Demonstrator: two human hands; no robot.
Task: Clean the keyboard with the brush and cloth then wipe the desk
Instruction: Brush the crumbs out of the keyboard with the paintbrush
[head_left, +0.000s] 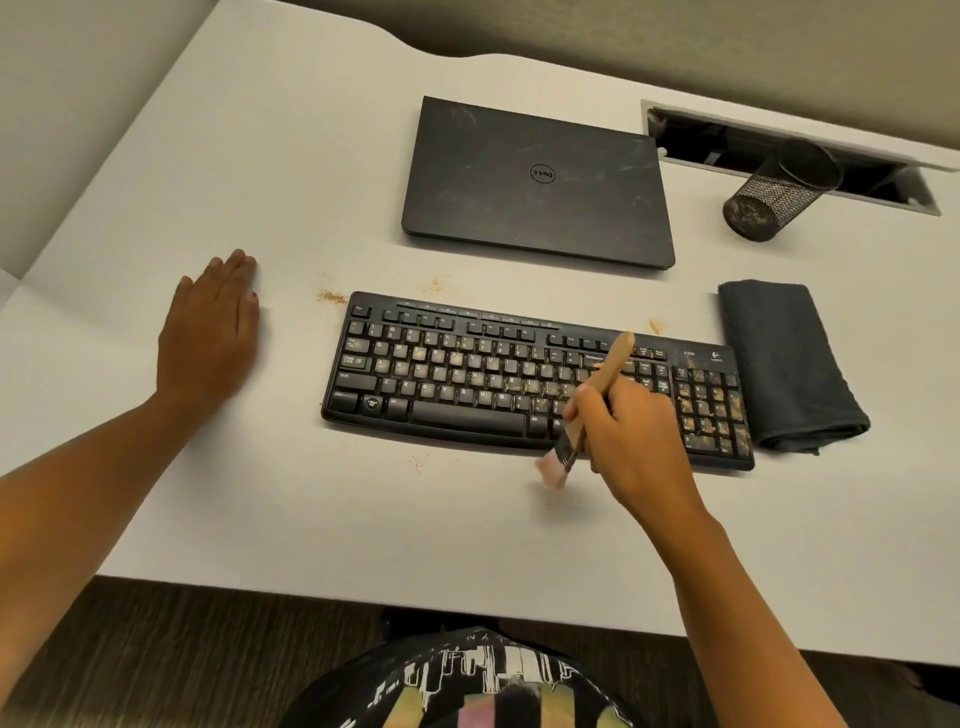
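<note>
A black keyboard (467, 374) lies across the middle of the white desk (311, 519), with tan crumbs on its keys and number pad. My right hand (628, 436) grips a wooden-handled brush (605, 379) over the keyboard's front edge; the blurred bristles hang just off that edge above the desk. A folded dark cloth (784, 364) lies to the right of the keyboard, touching it. My left hand (213, 332) rests flat on the desk, left of the keyboard, fingers straight.
A closed black laptop (535, 182) sits behind the keyboard. A black mesh pen cup (779, 192) stands at the back right beside a cable slot (779, 150). Crumb patches (332, 297) lie on the desk near the keyboard's back left corner.
</note>
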